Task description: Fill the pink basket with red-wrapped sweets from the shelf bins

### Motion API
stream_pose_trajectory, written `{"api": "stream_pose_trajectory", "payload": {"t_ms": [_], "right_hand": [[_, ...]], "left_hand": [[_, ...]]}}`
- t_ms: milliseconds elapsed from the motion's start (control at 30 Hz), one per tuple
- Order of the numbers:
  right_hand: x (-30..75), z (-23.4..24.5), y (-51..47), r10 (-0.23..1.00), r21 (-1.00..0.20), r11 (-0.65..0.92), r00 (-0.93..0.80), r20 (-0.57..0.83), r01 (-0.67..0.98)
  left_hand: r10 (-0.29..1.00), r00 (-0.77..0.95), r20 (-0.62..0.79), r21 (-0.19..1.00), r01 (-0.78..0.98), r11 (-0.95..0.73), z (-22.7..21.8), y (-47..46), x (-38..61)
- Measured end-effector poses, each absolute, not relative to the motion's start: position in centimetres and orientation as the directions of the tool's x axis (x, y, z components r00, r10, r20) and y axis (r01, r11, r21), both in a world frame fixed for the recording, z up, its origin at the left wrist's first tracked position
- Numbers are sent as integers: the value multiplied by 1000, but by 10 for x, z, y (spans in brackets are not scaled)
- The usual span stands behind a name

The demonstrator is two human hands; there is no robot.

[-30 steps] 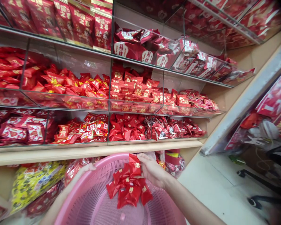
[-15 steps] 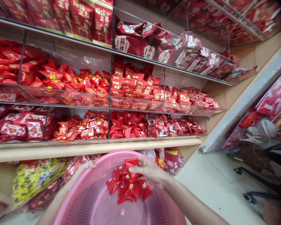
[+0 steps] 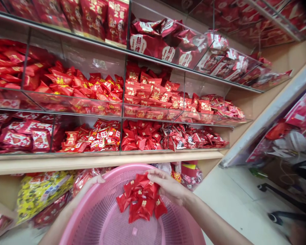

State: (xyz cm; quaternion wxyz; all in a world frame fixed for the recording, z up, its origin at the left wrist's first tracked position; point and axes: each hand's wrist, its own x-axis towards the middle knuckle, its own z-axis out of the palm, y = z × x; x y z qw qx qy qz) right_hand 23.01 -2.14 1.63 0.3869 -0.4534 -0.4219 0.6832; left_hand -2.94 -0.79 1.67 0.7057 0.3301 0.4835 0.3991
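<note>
My left hand (image 3: 95,180) grips the left rim of a round pink plastic basket (image 3: 81,214) with mesh-like sides. Inside the basket, toward its far side, lies a small heap of red candy packets (image 3: 140,200) with gold print. My right hand (image 3: 165,185) is over the basket's far right side, its fingertips at the top edge of the uppermost packet. Its thumb and fingers are loosened, and the packet seems to rest on the heap. The undersides of the right fingers are partly hidden.
Shelves with clear dividers hold many red packets (image 3: 142,134) in front of me. Below the wooden ledge (image 3: 91,161) lie a yellow patterned bag (image 3: 43,194) and other bags. At right are tiled floor (image 3: 229,197) and a chair's wheeled base (image 3: 277,211).
My right hand has drawn slightly right and its thumb has come off the top packet, which now lies flatter on the heap. My left hand keeps the rim. The view shifted slightly.
</note>
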Motion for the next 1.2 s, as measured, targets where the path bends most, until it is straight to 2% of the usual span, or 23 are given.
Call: {"api": "stream_pose_trajectory", "payload": {"t_ms": [100,167,233,367,533,633,733,867,1200], "right_hand": [[234,14,-21,937,-971,-239,-264,-229,-8],[233,9,-22,957,-984,-94,-259,-130,148],[228,4,-23,965,-945,48,-259,-39,324],[213,-3,-29,935,-712,281,-350,53,644],[199,2,-34,891,-345,418,-453,-22,840],[195,1,-36,870,-121,485,-492,-32,866],[195,-5,-40,844,-3,537,-537,25,844],[199,-14,-45,815,41,568,-568,114,822],[203,-31,-38,737,32,653,-645,202,757]], "left_hand": [[856,285,-430,816,-283,504,17,-6,-30],[843,315,-436,796,-301,525,17,-5,-29],[834,331,-442,780,-316,540,17,-4,-29],[810,345,-473,750,-324,576,17,-6,-31],[776,361,-518,717,-311,624,16,-9,-35],[770,376,-516,710,-316,630,16,-11,-36],[772,381,-509,709,-322,627,15,-10,-36],[767,384,-514,708,-315,633,11,-7,-35],[782,355,-512,759,-240,605,7,5,-34]]}}
